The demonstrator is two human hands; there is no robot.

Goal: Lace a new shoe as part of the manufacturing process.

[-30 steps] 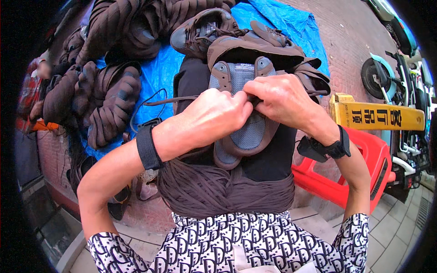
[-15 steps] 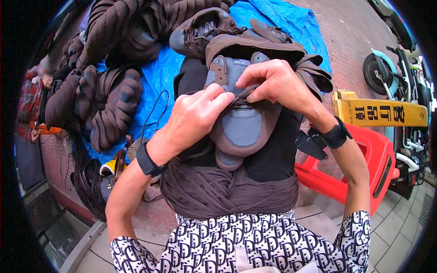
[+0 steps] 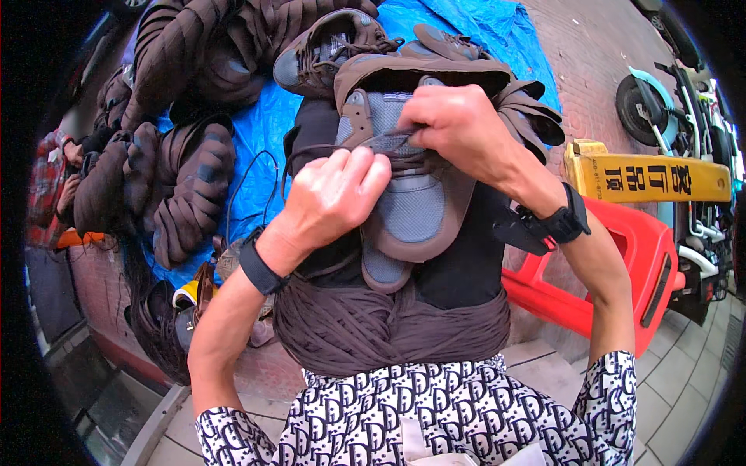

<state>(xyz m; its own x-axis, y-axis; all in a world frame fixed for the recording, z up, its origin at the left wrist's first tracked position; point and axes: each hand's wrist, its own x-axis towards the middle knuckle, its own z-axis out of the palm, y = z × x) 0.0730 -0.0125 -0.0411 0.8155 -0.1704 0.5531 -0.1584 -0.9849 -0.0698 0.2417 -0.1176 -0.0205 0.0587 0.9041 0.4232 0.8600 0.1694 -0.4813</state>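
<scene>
A brown-and-grey shoe upper [image 3: 412, 213] lies on my dark-clad lap, its toe toward me. A dark shoelace [image 3: 388, 141] crosses its eyelet area and runs out leftward past my knuckles. My left hand [image 3: 330, 194] is closed in a pinch on the lace, over the left eyelet side. Opposite it, my right hand [image 3: 458, 128] pinches the lace above the tongue, fingertips curled inward and partly hidden. Another upper's grey toe shows beneath the first. Across my lap, nearer me, rests a thick bundle of brown laces [image 3: 388, 326].
Beyond my knees, stacked brown uppers [image 3: 194, 186] and a laced shoe [image 3: 330, 50] lie on a blue tarp [image 3: 505, 39]. A red plastic stool [image 3: 645, 272] and a yellow beam-shaped object [image 3: 653, 175] are at right, near parked bikes. Another person's red checked sleeve [image 3: 50, 171] shows far left.
My right hand has turned, its fingers now curled downward over the lace. My left hand has shifted slightly lower, and a lace now stretches leftward above it. The view has shifted slightly.
</scene>
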